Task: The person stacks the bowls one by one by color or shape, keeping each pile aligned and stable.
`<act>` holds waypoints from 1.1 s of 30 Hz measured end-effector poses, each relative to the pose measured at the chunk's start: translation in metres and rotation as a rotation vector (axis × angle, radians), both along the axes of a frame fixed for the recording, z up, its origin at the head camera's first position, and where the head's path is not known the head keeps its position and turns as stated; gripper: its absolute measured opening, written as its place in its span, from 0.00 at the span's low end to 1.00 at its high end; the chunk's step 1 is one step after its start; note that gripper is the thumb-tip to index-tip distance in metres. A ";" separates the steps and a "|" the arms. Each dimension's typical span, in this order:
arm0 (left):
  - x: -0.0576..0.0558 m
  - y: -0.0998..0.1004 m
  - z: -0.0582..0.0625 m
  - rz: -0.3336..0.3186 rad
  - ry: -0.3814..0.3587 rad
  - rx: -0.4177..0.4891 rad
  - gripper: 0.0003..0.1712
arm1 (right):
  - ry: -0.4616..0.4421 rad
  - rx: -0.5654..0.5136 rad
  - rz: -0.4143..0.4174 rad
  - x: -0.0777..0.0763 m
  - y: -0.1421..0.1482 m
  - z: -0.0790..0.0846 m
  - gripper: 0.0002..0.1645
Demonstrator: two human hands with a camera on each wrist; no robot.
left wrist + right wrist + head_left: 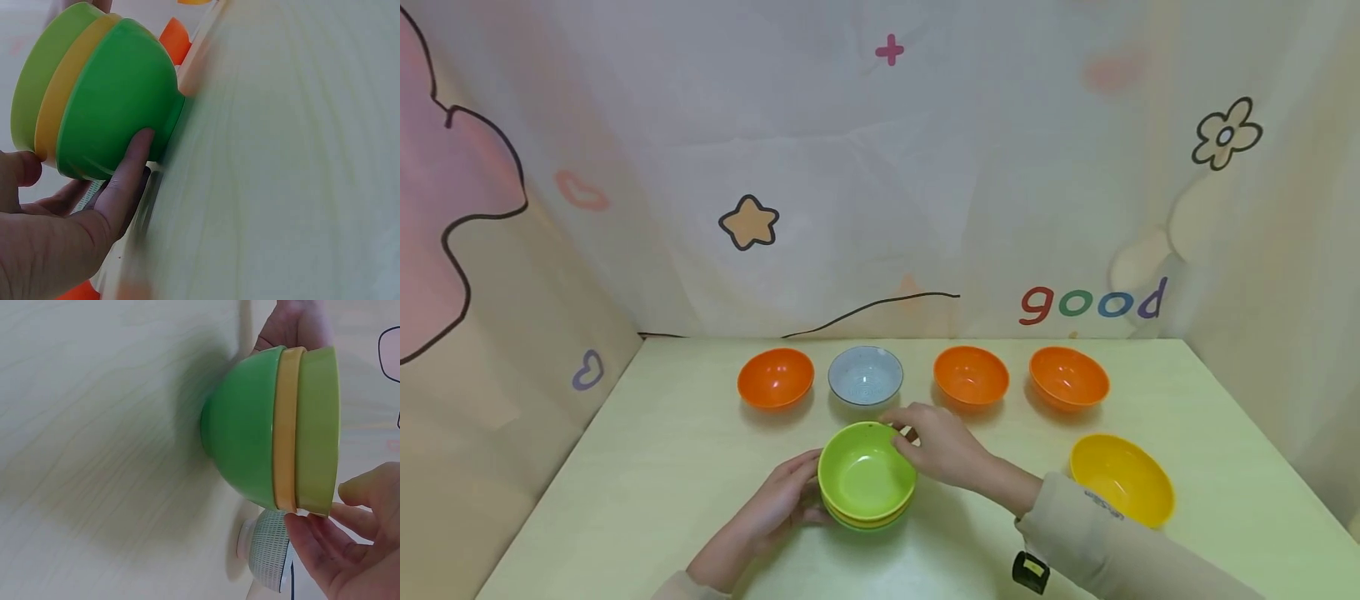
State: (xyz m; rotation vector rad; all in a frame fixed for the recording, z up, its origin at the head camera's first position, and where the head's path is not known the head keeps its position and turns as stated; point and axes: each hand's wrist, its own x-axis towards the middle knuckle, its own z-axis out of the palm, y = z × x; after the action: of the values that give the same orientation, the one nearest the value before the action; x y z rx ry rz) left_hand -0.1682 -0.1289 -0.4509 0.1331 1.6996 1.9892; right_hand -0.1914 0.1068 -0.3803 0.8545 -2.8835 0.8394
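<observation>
Three nested bowls stand at the front middle: a lime green bowl [867, 475] on top, a thin yellow-orange band of a second bowl [286, 431] under it, and a darker green bowl [122, 94] at the bottom. My left hand [782, 500] holds the stack from its left side, its thumb near the upper rims and a finger along the green bowl's wall. On the far right side, my right hand [943, 446] pinches the lime bowl's rim, thumb toward the inside and fingers beneath the edge outside.
Along the back stand an orange bowl [775, 379], a pale grey-blue bowl [865, 377], a second orange bowl [972, 377] and a third orange bowl [1067, 379]. A yellow bowl [1120, 479] sits at right, partly behind my right sleeve [1105, 533]. A printed curtain [850, 208] borders the table.
</observation>
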 end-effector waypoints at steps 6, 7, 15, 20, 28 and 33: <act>0.000 0.000 0.001 0.008 -0.008 -0.001 0.36 | 0.028 -0.037 0.009 0.004 0.008 -0.003 0.16; 0.000 0.000 0.001 0.007 -0.006 -0.001 0.36 | 0.036 -0.048 0.015 0.005 0.009 -0.004 0.16; 0.000 0.000 0.000 -0.004 0.002 0.010 0.35 | 0.068 -0.071 0.039 0.010 0.033 0.001 0.15; -0.001 0.000 0.000 0.003 -0.012 0.003 0.35 | 0.079 -0.057 0.001 0.010 0.056 0.005 0.14; 0.000 0.000 -0.002 0.005 -0.019 0.003 0.35 | 0.122 -0.054 -0.062 0.011 0.097 0.004 0.13; -0.001 0.000 -0.002 0.002 -0.008 0.011 0.35 | 0.123 -0.048 -0.103 0.012 0.115 0.005 0.15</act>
State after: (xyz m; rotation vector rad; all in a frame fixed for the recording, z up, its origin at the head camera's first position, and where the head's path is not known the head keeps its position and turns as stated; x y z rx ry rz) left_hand -0.1694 -0.1289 -0.4530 0.1270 1.6841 1.9980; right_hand -0.1790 0.2214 -0.3756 0.7201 -2.7624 0.8128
